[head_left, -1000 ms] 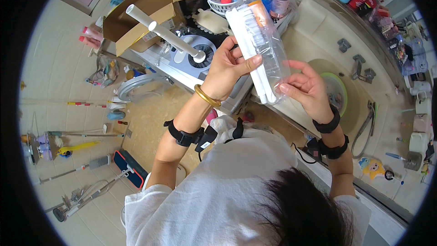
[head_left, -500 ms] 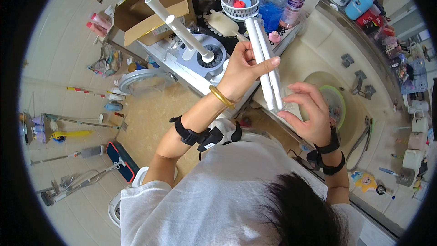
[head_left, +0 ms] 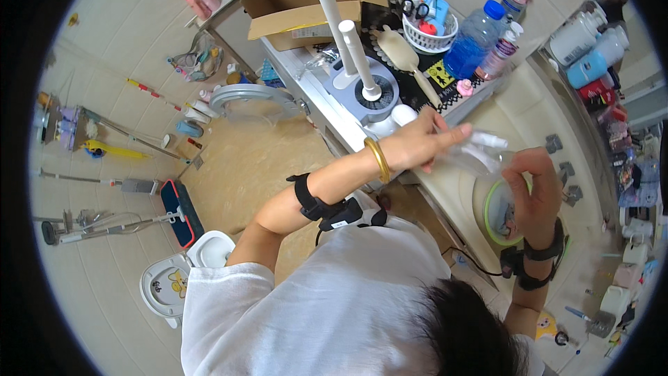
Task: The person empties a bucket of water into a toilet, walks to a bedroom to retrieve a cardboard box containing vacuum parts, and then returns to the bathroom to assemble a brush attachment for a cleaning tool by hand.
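Observation:
My left hand (head_left: 423, 141) is closed on white tubes (head_left: 489, 141) in a clear plastic bag (head_left: 476, 159); motion blurs them, and their lower parts are hard to make out. At the bag's right end, the bent fingers of my right hand (head_left: 537, 188) pinch the plastic. Left of my left hand, a grey-blue base (head_left: 386, 108) with a round black-bristled opening rests on the white counter. One white tube (head_left: 360, 63) stands in that opening, and another white tube (head_left: 334, 24) rises behind it. A round white piece (head_left: 403, 115) lies near my left wrist.
Behind the base sits an open cardboard box (head_left: 292, 28). A cream paddle-shaped thing (head_left: 398, 49), a white basket (head_left: 428, 43) and a bottle of blue liquid (head_left: 475, 42) stand farther right. Below my right hand is a sink with a green-rimmed basin (head_left: 489, 219); a toilet (head_left: 211, 249) stands lower left.
The bagged white tubes have swung from upright in front of me to lower right, over the sink. Both hands have moved right, and my right fingers have closed in. The view has shifted.

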The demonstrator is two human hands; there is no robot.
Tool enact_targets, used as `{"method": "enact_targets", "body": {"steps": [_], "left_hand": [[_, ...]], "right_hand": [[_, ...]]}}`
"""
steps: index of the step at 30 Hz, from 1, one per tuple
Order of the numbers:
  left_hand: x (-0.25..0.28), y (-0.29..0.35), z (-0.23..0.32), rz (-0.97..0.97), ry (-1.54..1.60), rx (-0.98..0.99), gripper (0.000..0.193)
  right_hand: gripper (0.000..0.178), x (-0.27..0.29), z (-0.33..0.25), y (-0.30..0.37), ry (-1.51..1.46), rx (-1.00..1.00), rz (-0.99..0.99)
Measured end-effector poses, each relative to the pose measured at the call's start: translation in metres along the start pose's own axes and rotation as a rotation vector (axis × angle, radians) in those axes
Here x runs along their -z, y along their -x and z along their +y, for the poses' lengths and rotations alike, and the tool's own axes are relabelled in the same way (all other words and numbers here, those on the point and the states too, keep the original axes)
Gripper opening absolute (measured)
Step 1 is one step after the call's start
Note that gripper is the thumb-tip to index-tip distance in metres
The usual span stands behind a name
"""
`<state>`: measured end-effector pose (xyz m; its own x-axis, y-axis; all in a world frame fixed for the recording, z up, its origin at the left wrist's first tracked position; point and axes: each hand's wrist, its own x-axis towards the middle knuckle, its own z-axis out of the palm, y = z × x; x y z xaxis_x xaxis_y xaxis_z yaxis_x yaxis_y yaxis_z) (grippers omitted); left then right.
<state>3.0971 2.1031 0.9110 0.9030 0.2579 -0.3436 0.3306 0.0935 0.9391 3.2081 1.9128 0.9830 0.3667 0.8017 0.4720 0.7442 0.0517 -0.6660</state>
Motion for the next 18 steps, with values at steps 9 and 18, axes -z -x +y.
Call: {"method": "enact_targets", "body": {"steps": [9,18], "left_hand": [[-0.012,0.025,0.009,-0.158,-0.154,-0.75,0.053],[0.003,0.023,-0.005,-0.17,0.259,-0.388,0.02]], "right_hand": [[0.01,-0.017,0.006,-0.02,-0.1,-0.059,-0.148],[0.009,0.005,0.006,-0.027,-0.081,-0.086,-0.012]]}}
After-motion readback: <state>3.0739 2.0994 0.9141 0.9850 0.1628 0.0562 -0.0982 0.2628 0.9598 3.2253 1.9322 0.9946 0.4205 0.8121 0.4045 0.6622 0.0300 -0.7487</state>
